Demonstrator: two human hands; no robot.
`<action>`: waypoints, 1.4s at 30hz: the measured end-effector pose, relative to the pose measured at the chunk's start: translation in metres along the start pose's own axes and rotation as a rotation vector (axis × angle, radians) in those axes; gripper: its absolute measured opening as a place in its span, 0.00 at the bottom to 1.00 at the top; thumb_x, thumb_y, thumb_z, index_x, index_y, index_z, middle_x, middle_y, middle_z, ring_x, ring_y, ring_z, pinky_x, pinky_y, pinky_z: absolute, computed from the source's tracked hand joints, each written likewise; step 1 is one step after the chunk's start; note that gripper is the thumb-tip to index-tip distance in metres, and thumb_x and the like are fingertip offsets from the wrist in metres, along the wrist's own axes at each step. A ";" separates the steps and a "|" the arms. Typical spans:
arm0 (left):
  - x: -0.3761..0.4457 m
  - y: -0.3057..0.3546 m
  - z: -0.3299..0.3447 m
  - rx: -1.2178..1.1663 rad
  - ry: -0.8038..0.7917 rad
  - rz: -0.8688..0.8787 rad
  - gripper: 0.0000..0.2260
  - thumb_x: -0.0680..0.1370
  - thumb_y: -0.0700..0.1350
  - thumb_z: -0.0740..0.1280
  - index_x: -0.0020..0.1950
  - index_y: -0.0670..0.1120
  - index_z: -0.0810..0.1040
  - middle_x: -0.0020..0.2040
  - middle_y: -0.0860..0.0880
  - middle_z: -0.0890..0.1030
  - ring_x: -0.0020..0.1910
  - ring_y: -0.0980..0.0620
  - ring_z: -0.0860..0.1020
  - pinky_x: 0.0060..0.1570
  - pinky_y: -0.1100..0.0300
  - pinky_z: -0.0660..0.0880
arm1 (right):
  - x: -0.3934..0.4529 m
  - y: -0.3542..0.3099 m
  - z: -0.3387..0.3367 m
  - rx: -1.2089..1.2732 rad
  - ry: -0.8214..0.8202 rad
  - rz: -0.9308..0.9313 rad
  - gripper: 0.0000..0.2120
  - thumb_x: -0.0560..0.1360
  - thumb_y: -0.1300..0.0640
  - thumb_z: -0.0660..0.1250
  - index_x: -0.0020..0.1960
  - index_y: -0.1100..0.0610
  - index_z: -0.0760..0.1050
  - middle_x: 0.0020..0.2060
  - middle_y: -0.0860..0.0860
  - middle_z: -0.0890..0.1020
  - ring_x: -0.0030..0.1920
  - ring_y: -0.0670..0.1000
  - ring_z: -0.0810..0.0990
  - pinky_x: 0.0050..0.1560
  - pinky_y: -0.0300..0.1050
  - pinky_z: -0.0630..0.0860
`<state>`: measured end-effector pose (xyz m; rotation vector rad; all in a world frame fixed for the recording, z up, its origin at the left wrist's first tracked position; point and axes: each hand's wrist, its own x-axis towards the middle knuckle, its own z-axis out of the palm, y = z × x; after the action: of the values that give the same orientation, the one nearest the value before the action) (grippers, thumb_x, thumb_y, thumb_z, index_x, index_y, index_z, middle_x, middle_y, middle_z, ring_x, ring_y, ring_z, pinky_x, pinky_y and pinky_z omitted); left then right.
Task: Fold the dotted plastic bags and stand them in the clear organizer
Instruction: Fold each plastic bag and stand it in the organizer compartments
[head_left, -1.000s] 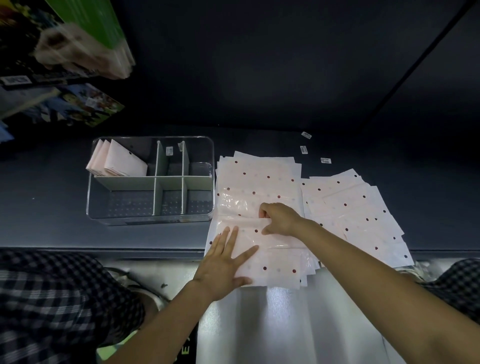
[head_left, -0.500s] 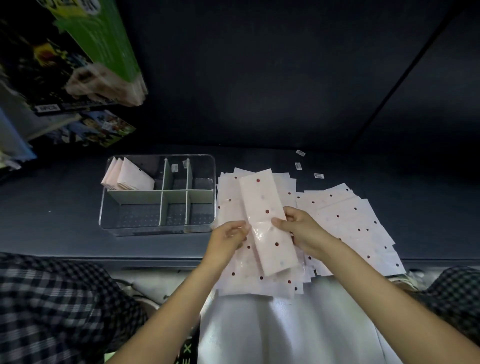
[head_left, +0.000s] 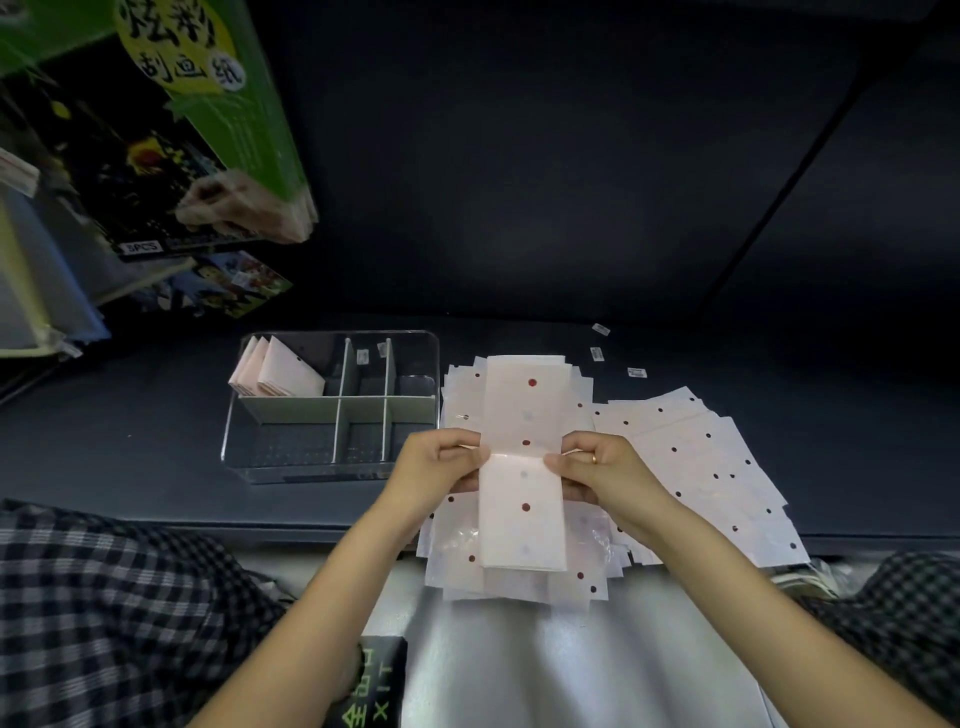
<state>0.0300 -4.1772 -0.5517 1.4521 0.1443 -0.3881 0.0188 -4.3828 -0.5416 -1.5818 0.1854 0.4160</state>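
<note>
Both hands, the left hand (head_left: 441, 462) and right hand (head_left: 597, 465), had a closed grip on the folded bag's (head_left: 522, 467) long edges at its middle, above the stack (head_left: 675, 457) on the tabletop (head_left: 130, 415), probably to halve it for the organizer (head_left: 332, 410).

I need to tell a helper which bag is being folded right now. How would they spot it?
Right of the clear organizer lies a stack of flat bags. Above it, both hands pinch one bag: the only long narrow strip.
</note>
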 end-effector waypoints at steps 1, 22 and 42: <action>-0.001 0.001 -0.001 -0.019 -0.017 0.006 0.06 0.75 0.34 0.68 0.43 0.43 0.82 0.37 0.48 0.85 0.36 0.55 0.83 0.36 0.66 0.78 | -0.001 -0.002 0.001 0.026 0.003 -0.006 0.09 0.75 0.65 0.67 0.37 0.56 0.79 0.34 0.54 0.84 0.39 0.52 0.83 0.42 0.41 0.81; -0.007 0.006 0.013 -0.046 0.063 -0.119 0.10 0.78 0.45 0.66 0.46 0.40 0.83 0.40 0.47 0.83 0.36 0.54 0.80 0.35 0.66 0.77 | -0.010 -0.008 0.013 -0.069 0.123 -0.306 0.16 0.73 0.75 0.61 0.38 0.59 0.80 0.36 0.48 0.85 0.39 0.45 0.83 0.41 0.34 0.78; -0.001 0.012 -0.016 0.258 -0.204 0.087 0.02 0.75 0.41 0.70 0.44 0.47 0.82 0.38 0.54 0.84 0.40 0.58 0.81 0.40 0.67 0.77 | -0.004 -0.029 0.009 -0.258 0.028 -0.134 0.10 0.77 0.60 0.65 0.42 0.60 0.83 0.37 0.53 0.85 0.38 0.47 0.84 0.39 0.35 0.79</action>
<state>0.0351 -4.1604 -0.5420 1.6559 -0.1379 -0.4947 0.0243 -4.3728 -0.5129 -1.8424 0.0476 0.3226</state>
